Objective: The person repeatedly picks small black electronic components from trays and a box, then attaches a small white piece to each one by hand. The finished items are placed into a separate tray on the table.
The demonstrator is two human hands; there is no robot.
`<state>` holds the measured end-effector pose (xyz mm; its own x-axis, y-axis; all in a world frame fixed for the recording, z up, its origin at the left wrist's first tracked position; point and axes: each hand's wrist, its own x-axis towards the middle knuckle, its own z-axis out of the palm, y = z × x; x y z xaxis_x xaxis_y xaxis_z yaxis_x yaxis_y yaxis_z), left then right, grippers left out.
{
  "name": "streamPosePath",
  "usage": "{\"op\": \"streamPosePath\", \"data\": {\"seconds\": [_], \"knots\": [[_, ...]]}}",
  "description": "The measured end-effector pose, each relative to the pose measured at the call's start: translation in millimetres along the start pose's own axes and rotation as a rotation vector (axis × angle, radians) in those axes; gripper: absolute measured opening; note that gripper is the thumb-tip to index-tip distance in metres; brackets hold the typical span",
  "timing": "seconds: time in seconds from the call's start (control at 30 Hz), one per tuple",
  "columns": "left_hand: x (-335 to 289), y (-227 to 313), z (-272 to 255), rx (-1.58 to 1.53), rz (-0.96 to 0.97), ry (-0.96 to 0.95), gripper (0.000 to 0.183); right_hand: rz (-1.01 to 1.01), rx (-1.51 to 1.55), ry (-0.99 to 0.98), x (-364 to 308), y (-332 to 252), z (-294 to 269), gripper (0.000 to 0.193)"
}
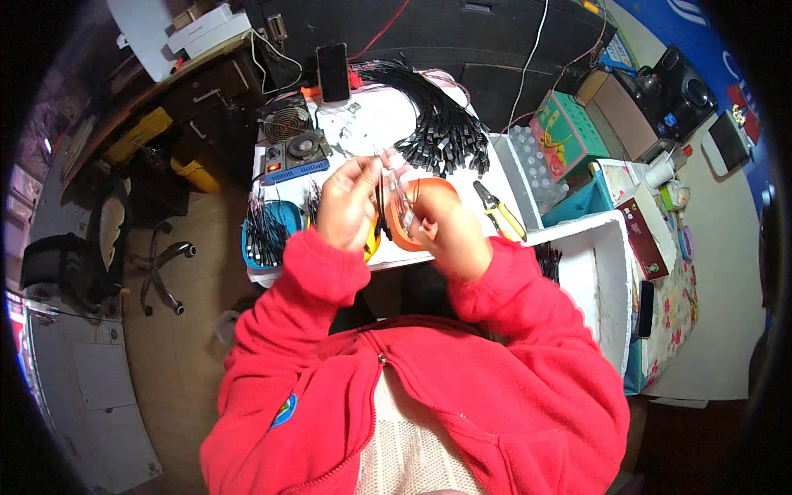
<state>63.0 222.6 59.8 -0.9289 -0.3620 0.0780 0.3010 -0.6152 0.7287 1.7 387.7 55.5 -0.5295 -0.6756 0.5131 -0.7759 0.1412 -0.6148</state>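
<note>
My left hand (348,205) is closed in a pinch over the near edge of the white table (363,128). Between its thumb and fingers is a thin black cable (382,216), its dark length hanging down beside the palm. My right hand (452,233) is over an orange bowl (445,186), fingers curled inward. Pale, thin strands show by those fingertips, too fine to make out. Beyond both hands lies a thick bundle of black cables (450,132) with metal plug ends. Yellow-and-black wire strippers (500,213) rest right of the bowl.
At the left, a blue tray (290,216) holds black cables, with a blue device (299,172) with a lit red switch behind it. A phone (333,73) stands at the back. Right of the table are clear bottles (528,157) and a green-and-pink box (569,136).
</note>
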Motion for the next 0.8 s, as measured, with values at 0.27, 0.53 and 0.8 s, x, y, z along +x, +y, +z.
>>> {"op": "streamPosePath", "data": {"seconds": [0.27, 0.53, 0.8], "knots": [[-24.0, 34.5, -1.8, 0.411, 0.383, -0.048, 0.014, 0.087, 0.335, -0.408, -72.7, -9.0, 61.5, 0.021], [-96.4, 23.5, 3.4, 0.911, 0.325, -0.109, 0.01, 0.176, 0.828, -0.238, 22.1, -17.8, -2.2, 0.022], [-106.4, 62.6, 11.1, 0.634, -0.114, -0.404, 0.012, 0.085, 1.271, -0.459, 58.8, -60.1, -14.1, 0.015]]}}
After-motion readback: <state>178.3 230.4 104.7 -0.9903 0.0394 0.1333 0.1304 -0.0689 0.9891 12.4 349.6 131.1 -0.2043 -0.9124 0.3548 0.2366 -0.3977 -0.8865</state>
